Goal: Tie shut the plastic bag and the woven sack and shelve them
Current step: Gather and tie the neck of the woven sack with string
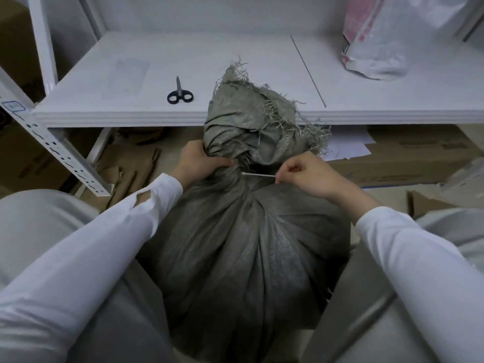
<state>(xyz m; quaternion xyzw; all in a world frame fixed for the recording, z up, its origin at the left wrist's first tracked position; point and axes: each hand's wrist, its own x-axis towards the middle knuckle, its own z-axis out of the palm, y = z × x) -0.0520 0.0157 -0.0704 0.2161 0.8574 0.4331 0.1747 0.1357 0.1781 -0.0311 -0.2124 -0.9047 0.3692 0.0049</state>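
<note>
While the sack (243,244) is standing on the floor between the person's knees, just in front of the shelf (235,61), the left hand (199,163) is gripping the gathered neck with fingers curled round it. The right hand (306,174) is pinching the free end of a thin white tie (259,175) that is running taut from the neck out to the right. Sack is bulging full, so I'm judging it heavy and slumpy. Coarse grey-green weave, probably slick, so the cinched neck below the frayed mouth (262,108) is looking like the sensible handle, plus a hand under the base for the lift. Cloth is pleating into tight radial folds at the neck, loose strands fanning out on top. Tie is looking like narrow stiff plastic; type unclear. On the white shelf: black-handled scissors (180,94) lying closed, a thin straight rod (307,70), and the plastic bag (374,48) at far right, crinkly, translucent white over pink; can't tell if it's tied. Cardboard boxes (408,158) are sitting under the shelf.
</note>
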